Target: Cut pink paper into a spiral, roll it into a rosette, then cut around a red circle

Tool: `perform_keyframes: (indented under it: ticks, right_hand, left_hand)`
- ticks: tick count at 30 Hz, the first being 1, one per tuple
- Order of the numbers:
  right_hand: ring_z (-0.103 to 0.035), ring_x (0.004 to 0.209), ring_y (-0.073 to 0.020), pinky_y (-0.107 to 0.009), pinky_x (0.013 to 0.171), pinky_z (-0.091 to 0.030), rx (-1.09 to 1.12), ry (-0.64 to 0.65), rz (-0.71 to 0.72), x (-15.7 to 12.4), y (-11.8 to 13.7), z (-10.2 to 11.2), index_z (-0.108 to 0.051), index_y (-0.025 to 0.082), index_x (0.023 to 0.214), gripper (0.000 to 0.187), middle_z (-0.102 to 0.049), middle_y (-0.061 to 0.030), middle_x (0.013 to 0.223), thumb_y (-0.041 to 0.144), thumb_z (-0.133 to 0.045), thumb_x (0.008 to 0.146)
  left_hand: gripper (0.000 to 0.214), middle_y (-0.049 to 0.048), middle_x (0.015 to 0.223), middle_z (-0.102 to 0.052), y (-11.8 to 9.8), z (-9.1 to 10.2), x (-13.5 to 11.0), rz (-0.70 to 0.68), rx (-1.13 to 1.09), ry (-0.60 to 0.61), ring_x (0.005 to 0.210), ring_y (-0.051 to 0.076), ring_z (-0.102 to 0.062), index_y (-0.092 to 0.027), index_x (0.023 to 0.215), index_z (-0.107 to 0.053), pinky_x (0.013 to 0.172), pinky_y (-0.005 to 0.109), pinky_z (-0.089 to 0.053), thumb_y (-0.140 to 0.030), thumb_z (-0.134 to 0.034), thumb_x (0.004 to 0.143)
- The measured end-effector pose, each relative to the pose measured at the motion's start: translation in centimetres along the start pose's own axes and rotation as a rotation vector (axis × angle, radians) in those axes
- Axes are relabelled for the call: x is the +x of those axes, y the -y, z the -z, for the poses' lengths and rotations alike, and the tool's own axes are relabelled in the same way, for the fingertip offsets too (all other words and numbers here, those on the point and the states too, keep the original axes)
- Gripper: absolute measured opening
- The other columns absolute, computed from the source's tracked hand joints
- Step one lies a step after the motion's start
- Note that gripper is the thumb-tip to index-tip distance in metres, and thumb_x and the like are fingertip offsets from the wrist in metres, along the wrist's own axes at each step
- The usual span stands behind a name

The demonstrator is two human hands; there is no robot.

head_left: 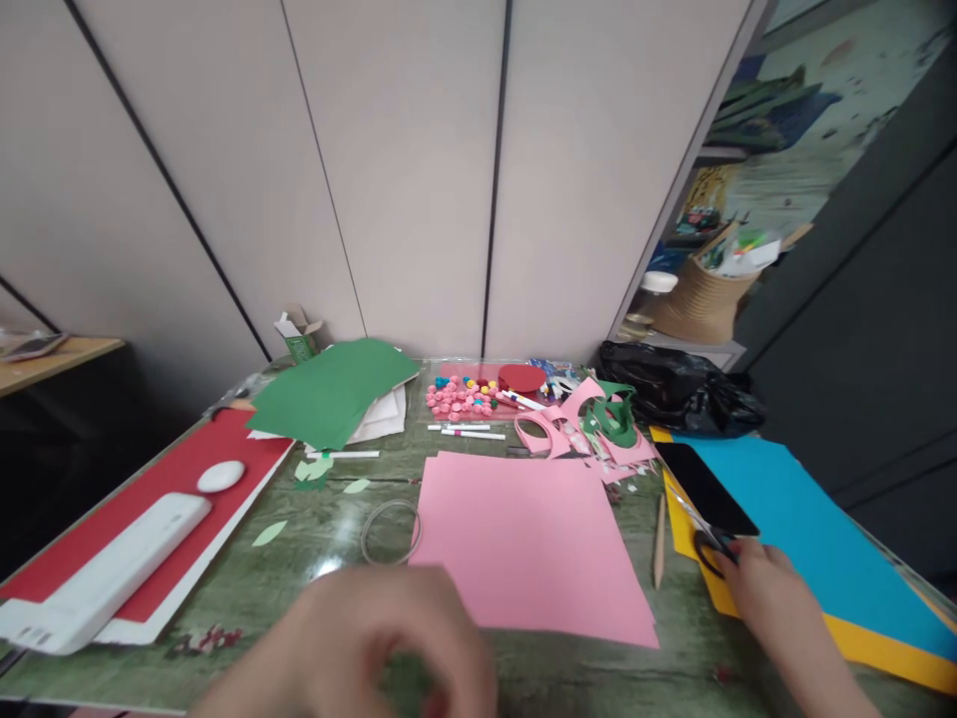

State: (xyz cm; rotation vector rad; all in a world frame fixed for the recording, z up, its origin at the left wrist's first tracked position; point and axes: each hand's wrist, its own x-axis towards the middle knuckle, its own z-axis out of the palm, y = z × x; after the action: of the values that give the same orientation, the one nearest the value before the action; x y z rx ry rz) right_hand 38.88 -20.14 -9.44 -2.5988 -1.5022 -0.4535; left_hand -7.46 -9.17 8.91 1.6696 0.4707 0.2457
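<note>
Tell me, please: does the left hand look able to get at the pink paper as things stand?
Probably yes. The left hand appears close to the near left part of the pink paper, and nothing seems to lie between them.

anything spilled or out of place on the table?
Pink scraps with cut-out holes lie heaped with green scraps, and small white bits are strewn beside them. It looks like cutting litter. The pink sheets are also stacked slightly out of line. No obvious damage.
</note>
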Motion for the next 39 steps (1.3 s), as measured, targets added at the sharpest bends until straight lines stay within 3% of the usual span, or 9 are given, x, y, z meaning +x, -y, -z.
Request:
perform_keyframes:
  ticks: [2, 5, 7, 10, 12, 18, 25, 34, 39]
  right_hand:
    - [-0.063, 0.077, -0.0292, -0.036, 0.069, -0.046, -0.025, -0.01, 0.033, -0.2, 0.1, -0.1, -0.061, 0.007, 0.092, 0.024, -0.063, -0.0183, 0.082, 0.025, -0.048, 0.085]
    - [-0.063, 0.076, -0.0298, -0.036, 0.065, -0.045, -0.078, -0.041, 0.019, -0.1, 1.7, 1.4, -0.061, 0.008, 0.096, 0.028, -0.062, -0.0176, 0.084, 0.03, -0.047, 0.086]
    - [-0.061, 0.077, -0.0327, -0.038, 0.06, -0.044, -0.133, -0.091, -0.037, -0.1, 3.5, 2.8, -0.061, 0.011, 0.101, 0.032, -0.062, -0.0176, 0.09, 0.036, -0.045, 0.087]
    - [-0.06, 0.084, -0.0307, -0.038, 0.07, -0.045, -0.017, -0.101, 0.044, -0.3, 6.6, 4.1, -0.062, 0.011, 0.1, 0.036, -0.063, -0.0169, 0.093, 0.038, -0.043, 0.088]
    - [-0.06, 0.087, -0.0279, -0.038, 0.08, -0.044, 0.105, 0.01, 0.203, -0.7, 8.9, 4.3, -0.064, 0.012, 0.096, 0.035, -0.065, -0.0148, 0.094, 0.04, -0.045, 0.088]
    - [-0.056, 0.096, -0.032, -0.047, 0.078, -0.042, 0.126, 0.161, 0.123, -1.8, 13.6, 5.1, -0.065, 0.02, 0.099, 0.038, -0.065, -0.0134, 0.099, 0.046, -0.041, 0.087]
    - [-0.055, 0.1, -0.0366, -0.053, 0.074, -0.042, 0.129, 0.183, 0.003, -1.7, 14.9, 6.6, -0.058, 0.015, 0.115, 0.047, -0.065, -0.0184, 0.104, 0.046, -0.035, 0.089]
    - [-0.053, 0.109, -0.0337, -0.052, 0.081, -0.043, 0.293, 0.294, 0.047, -2.5, 15.8, 6.4, -0.05, 0.021, 0.126, 0.044, -0.063, -0.0116, 0.116, 0.042, -0.038, 0.088]
    - [-0.054, 0.111, -0.0305, -0.048, 0.089, -0.04, 0.234, 0.207, 0.172, -3.5, 16.3, 5.9, -0.054, 0.019, 0.124, 0.042, -0.061, -0.0111, 0.122, 0.037, -0.045, 0.086]
  left_hand:
    - [0.029, 0.0045, 0.079, -0.071, 1.5, 1.0, 3.1, 0.013, 0.186, 0.059, 0.071, 0.018, -0.064, -0.025, 0.086, -0.071, 0.067, 0.028, -0.05, -0.047, -0.063, 0.07]
    - [0.04, 0.0105, 0.124, -0.058, 6.0, 2.6, 6.4, 0.154, 0.738, -0.342, 0.113, 0.023, -0.054, -0.02, 0.117, -0.056, 0.095, 0.037, -0.041, -0.036, -0.05, 0.08]
    - [0.064, 0.0186, 0.144, -0.035, 9.2, 3.6, 7.2, 0.301, 0.965, -0.449, 0.134, 0.032, -0.03, -0.013, 0.132, -0.042, 0.108, 0.048, -0.022, -0.034, -0.058, 0.073]
    - [0.077, 0.0188, 0.147, -0.028, 12.5, 4.7, 6.9, 0.342, 0.996, -0.424, 0.139, 0.032, -0.018, -0.011, 0.136, -0.035, 0.11, 0.051, -0.011, -0.04, -0.061, 0.07]
    - [0.078, 0.0171, 0.149, -0.024, 13.5, 4.9, 6.4, 0.352, 1.033, -0.385, 0.14, 0.03, -0.016, -0.012, 0.139, -0.031, 0.111, 0.051, -0.009, -0.047, -0.055, 0.074]
    - [0.078, 0.0161, 0.15, -0.022, 14.1, 4.8, 6.0, 0.343, 1.107, -0.361, 0.141, 0.027, -0.012, -0.014, 0.141, -0.026, 0.111, 0.051, -0.005, -0.054, -0.048, 0.078]
    - [0.078, 0.015, 0.15, -0.023, 14.5, 4.8, 6.0, 0.336, 1.098, -0.38, 0.141, 0.027, -0.013, -0.015, 0.141, -0.027, 0.112, 0.05, -0.005, -0.053, -0.05, 0.077]
    - [0.088, 0.0137, 0.148, -0.029, 14.5, 4.8, 6.3, 0.351, 1.062, -0.491, 0.139, 0.032, -0.015, -0.016, 0.14, -0.03, 0.112, 0.051, -0.006, -0.056, -0.059, 0.067]
    - [0.084, 0.0136, 0.145, -0.035, 13.9, 4.4, 6.3, 0.331, 1.07, -0.505, 0.139, 0.033, -0.016, -0.015, 0.139, -0.032, 0.111, 0.051, -0.004, -0.055, -0.058, 0.07]
